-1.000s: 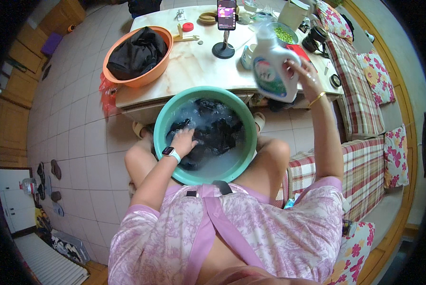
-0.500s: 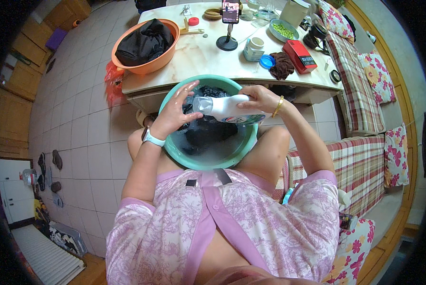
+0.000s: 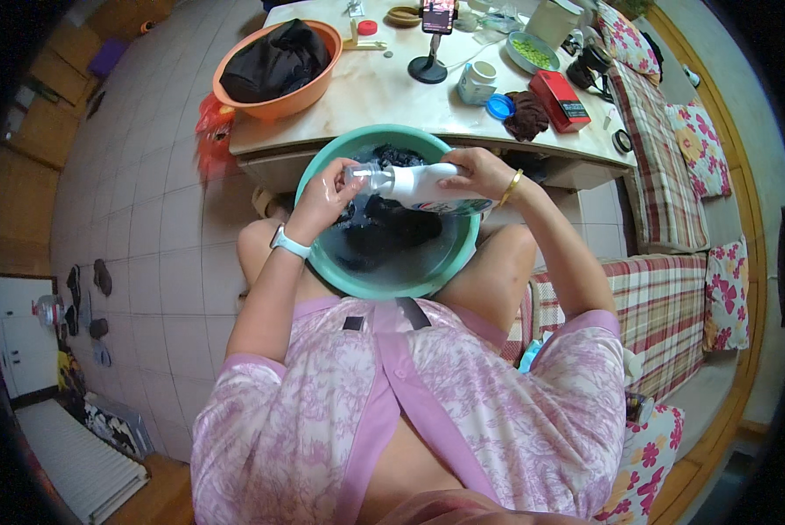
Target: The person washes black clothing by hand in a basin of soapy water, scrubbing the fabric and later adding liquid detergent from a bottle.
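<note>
Over a green basin [image 3: 327, 273] between my knees, my right hand [image 3: 478, 175] grips a white laundry detergent bottle [image 3: 427, 185]. The bottle is tilted on its side, neck to the left. The fingers of my left hand [image 3: 327, 194] are closed round the clear cap [image 3: 371, 178] at the neck. Whether the cap is still joined to the neck, I cannot tell. Beneath the bottle, dark cloth [image 3: 384, 236] lies soaking in cloudy water inside the basin.
Beyond the basin stands a marble-topped table [image 3: 366, 101]. It bears an orange basin [image 3: 309, 101] with black cloth, a phone on a stand [image 3: 428, 66], a white tub [image 3: 477, 83], a blue lid [image 3: 499, 107], a brown cloth [image 3: 526, 115] and a red box [image 3: 560, 101]. A plaid sofa [image 3: 646, 289] is on the right.
My left hand has gone from open fingers beside the cap to a closed grip on it. The right hand still holds the bottle. The view has shifted slightly.
</note>
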`<state>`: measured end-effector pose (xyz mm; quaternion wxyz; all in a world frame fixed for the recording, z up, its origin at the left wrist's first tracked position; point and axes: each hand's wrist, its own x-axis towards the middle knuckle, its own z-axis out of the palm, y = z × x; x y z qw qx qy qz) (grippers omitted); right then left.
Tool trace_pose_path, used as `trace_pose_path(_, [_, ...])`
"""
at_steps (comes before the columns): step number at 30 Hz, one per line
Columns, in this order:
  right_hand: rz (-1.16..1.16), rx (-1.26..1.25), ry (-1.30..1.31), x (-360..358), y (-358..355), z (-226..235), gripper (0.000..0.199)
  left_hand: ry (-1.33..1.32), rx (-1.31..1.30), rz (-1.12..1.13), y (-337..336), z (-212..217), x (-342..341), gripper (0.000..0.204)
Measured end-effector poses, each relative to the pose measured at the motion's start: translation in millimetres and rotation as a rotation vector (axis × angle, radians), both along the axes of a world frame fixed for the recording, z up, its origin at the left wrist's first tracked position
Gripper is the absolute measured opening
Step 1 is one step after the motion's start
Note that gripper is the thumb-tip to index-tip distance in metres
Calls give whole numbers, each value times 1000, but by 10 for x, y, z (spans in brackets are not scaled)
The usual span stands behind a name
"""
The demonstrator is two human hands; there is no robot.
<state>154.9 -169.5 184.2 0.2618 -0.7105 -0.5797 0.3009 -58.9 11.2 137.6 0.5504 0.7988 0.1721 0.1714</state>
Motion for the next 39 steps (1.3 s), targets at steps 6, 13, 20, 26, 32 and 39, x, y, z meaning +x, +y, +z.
trace_pose_path(6, [-79, -14, -71, -66, -43, 138, 26, 57, -92, 167, 88, -583, -81, 29])
trace_pose_path(13, [-52, -9, -165, 24, -2, 57, 28, 124, -84, 160, 65, -1093, -167, 36])
trace_pose_path(20, [-104, 33, -311, -18, 0, 142, 28, 186, -59, 167, -23, -1026, -222, 38])
trace_pose_path(26, [-98, -24, -424, -12, 15, 182, 26, 125, -85, 148, -62, -1087, -218, 40])
trace_pose_path(32, [-90, 34, -472, 0, 37, 133, 26, 136, -103, 149, -58, -1127, -224, 41])
trace_pose_path(39, [-89, 4, -537, -9, 64, 139, 25, 149, -93, 146, -112, -989, -223, 41])
